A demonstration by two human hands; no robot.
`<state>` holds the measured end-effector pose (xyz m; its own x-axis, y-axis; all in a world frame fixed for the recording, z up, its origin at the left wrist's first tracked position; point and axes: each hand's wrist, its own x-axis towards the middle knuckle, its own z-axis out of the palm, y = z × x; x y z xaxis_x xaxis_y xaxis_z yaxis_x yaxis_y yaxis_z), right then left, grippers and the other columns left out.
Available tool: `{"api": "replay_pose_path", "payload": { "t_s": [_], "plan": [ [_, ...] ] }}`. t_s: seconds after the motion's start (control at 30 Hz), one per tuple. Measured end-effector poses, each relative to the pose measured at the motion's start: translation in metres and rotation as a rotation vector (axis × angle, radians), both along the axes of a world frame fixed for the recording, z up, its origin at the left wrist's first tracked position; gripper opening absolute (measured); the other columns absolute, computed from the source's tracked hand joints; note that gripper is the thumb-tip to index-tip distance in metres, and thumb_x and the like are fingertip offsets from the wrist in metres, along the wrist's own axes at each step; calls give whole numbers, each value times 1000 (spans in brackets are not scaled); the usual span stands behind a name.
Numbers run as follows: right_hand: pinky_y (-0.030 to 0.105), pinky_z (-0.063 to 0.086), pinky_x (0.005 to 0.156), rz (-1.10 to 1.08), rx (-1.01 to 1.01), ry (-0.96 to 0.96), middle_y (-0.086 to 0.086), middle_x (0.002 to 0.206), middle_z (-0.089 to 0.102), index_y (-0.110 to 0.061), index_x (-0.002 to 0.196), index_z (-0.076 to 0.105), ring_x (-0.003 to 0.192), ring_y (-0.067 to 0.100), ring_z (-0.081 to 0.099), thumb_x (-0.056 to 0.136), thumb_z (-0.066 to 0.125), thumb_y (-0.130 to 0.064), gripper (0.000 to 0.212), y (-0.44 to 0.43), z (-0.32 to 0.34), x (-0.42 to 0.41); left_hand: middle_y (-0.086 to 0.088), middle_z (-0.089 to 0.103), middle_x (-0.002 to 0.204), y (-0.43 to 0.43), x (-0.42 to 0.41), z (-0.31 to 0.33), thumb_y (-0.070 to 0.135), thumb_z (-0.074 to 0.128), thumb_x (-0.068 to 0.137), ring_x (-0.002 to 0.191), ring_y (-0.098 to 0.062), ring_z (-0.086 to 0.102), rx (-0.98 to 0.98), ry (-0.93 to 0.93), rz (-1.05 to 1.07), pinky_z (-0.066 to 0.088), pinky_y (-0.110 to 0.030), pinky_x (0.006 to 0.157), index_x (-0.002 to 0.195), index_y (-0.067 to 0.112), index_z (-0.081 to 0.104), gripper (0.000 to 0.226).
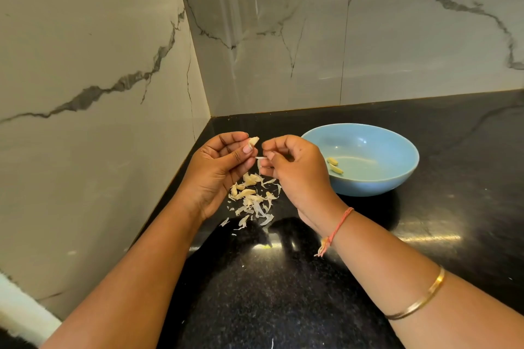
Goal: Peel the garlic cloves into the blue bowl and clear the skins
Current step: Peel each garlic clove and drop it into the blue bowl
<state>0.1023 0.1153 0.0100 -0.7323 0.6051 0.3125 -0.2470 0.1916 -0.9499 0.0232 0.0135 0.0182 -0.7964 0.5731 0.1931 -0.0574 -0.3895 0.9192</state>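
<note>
The left hand point(218, 171) pinches the garlic clove point(254, 141) just left of the blue bowl point(368, 185), so the right hand point(297, 174), nipping a loose skin strip point(260, 158), should pull steadily down over the skin pile point(252, 200).

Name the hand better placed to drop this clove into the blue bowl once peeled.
Left, probably. The left hand pinches the garlic clove, while the right hand is pinching a strip of skin. The blue bowl sits just past the right hand, so the left needs only a short reach across.
</note>
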Motion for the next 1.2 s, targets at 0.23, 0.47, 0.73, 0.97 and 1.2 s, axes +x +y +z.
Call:
{"api": "replay_pose_path", "payload": {
  "t_s": [0.23,0.47,0.73,0.97,1.2],
  "plan": [
    [31,59,67,13,76,69,2,81,66,-10,96,67,77,12,64,89,61,-21,14,-1,2,4,2,72,76,0,1,-2,5,65,67,73,-8,69,-58,53,35,56,-17,63,91,12,64,25],
    [27,58,70,84,13,118,6,78,67,-11,88,67,67,8,63,88,59,-3,11,3,3,3,-1,72,77,-1,0,0,6,61,68,70,-8,69,17,-44,-29,56,-17,62,89,10,63,21],
    [25,58,72,110,-90,168,2,78,66,-10,88,66,69,7,64,87,58,4,16,6,4,2,1,69,74,-2,-3,0,26,60,75,66,-5,62,-40,-65,-39,55,-17,66,95,11,67,27],
    [29,58,74,72,44,120,2,81,68,-13,91,67,72,9,65,86,60,1,16,5,1,1,-3,69,75,-2,-1,-2,12,65,68,68,-7,64,-68,-58,-37,55,-15,63,78,12,73,13],
    [38,59,70,50,32,83,10,76,68,-11,89,66,66,15,66,89,61,-12,5,4,-1,2,-3,70,80,-2,0,-3,11,64,70,71,-7,66,-93,-3,-34,55,-16,65,89,8,68,19]
  ]
}}
